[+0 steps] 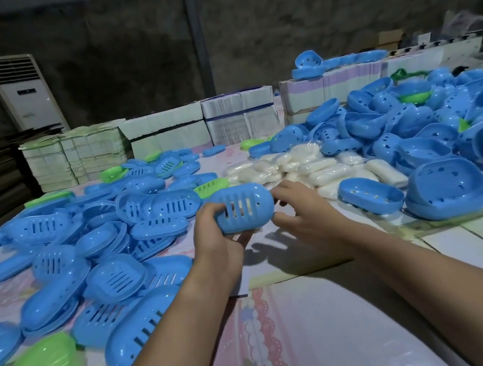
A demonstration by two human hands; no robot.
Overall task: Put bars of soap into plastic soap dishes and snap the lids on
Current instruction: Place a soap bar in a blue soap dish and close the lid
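No writing on anything can be read. The left hand [210, 231] grips a blue oval plastic soap dish [242, 207] above the patterned surface [287, 332], slotted face up, long axis running left to right. The right hand [303, 208], fingers spread, touches its right end, near wrapped white soap bars [309, 163].
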